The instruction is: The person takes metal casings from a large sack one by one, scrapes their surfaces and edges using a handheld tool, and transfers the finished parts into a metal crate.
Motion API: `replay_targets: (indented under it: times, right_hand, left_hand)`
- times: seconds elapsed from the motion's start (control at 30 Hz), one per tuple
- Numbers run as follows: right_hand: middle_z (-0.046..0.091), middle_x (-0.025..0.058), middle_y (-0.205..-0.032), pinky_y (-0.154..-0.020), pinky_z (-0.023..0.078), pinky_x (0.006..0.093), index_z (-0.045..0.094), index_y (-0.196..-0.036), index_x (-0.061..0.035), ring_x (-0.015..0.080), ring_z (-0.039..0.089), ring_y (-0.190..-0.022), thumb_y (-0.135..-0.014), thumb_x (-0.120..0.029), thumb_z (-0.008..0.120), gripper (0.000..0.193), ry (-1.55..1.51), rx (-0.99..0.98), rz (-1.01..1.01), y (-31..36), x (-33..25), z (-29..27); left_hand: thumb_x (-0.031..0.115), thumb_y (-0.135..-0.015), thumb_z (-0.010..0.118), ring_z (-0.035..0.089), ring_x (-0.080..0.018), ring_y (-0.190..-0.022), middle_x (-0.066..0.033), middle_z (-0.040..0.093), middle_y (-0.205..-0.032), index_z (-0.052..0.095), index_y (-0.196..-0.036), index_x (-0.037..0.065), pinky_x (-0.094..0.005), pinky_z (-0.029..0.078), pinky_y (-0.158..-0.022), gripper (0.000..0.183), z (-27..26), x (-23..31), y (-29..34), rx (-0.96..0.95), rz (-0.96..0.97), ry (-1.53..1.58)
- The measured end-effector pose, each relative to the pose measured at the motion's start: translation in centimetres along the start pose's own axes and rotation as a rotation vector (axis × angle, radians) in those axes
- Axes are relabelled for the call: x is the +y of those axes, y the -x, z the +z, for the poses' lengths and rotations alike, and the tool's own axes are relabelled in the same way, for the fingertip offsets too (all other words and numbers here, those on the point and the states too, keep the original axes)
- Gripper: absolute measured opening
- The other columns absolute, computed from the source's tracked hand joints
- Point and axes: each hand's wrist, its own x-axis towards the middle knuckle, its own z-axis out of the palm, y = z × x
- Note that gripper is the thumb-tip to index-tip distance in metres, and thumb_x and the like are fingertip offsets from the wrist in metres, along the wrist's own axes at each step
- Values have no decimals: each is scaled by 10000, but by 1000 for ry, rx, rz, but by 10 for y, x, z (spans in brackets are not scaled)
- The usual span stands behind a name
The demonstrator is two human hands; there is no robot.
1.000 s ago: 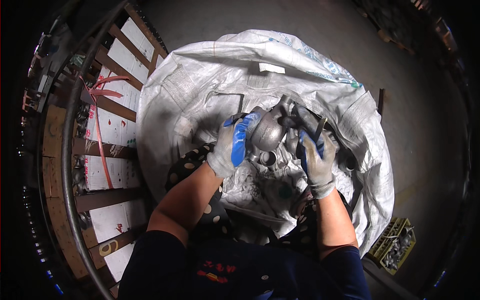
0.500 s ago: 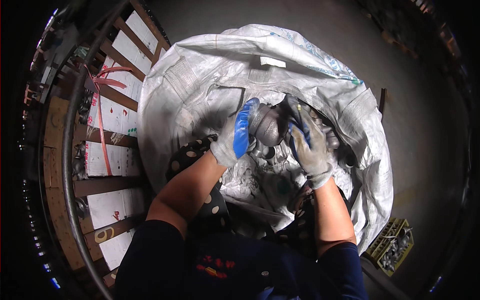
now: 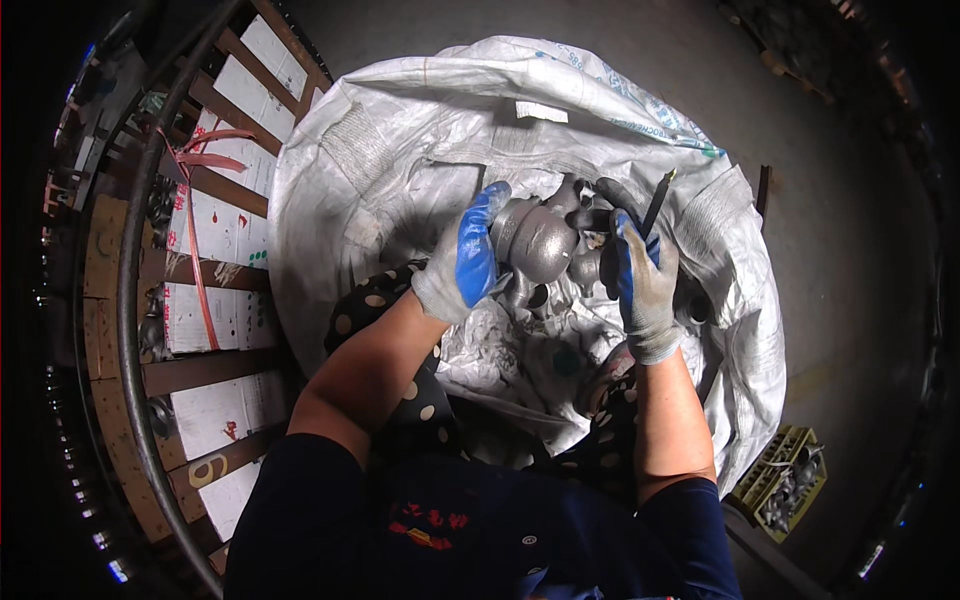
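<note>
My left hand [image 3: 463,255], in a grey glove with a blue palm, is closed on the left side of a rounded grey metal pipe fitting [image 3: 541,245]. A small light mark shows on the fitting's right side. My right hand [image 3: 645,280], gloved alike and dirty at the fingertips, grips a slim dark marker pen [image 3: 656,205]. The pen's yellow-green end points up and away, and the hand is apart from the held fitting. Below and between my hands lie more metal fittings [image 3: 586,268], partly hidden, inside a large white woven sack [image 3: 400,110].
At the left stands a slatted rack [image 3: 165,375] with a dark metal rail and white boxes [image 3: 215,315]. A pink tie [image 3: 203,265] hangs on it. On the floor at the lower right sits a yellow crate [image 3: 780,485] holding metal parts.
My right hand has moved right, away from the fitting, and the pen's yellow-green end now points up and right. More of the fitting shows; my left hand has shifted slightly.
</note>
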Motion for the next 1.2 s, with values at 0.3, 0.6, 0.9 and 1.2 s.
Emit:
replay_targets:
  times: [0.3, 0.6, 0.9, 1.2]
  right_hand:
    - [607, 70, -990, -766, 431, 221, 516, -1161, 31, 93, 561, -811, -894, -150, 487, 324, 185, 5, -80, -7, 0, -5]
    - [615, 39, -942, -738, 434, 217, 536, -1146, -7, 71, 537, -819, -873, -105, 518, 290, 360, 143, -66, -16, 16, -21]
    - [587, 137, -1063, -843, 428, 274, 483, -1183, 27, 157, 557, -966, -723, -206, 712, 564, 562, 71, -195, -20, 36, -13]
    - [573, 129, -1126, -853, 431, 305, 504, -1190, -26, 215, 567, -998, -809, -159, 606, 417, 271, -27, -101, -13, 16, -3]
  left_hand:
    - [276, -906, 424, 596, -179, -850, -103, 597, -946, 509, -1040, 0, -299, 479, -797, 318, 18, 4, 13, -33, -3, -18]
    - [274, -908, 421, 605, -148, -774, -84, 614, -910, 561, -992, 5, -278, 496, -674, 315, 6, -2, 3, -9, 9, 45]
    - [-15, -805, 449, 585, -142, -874, -108, 586, -1032, 525, -1119, -38, -269, 476, -751, 324, 17, 8, 27, -46, 34, -880]
    - [80, -817, 520, 570, -109, -787, -52, 603, -838, 586, -1004, -32, -254, 455, -714, 229, -10, -9, 8, -232, 332, -725]
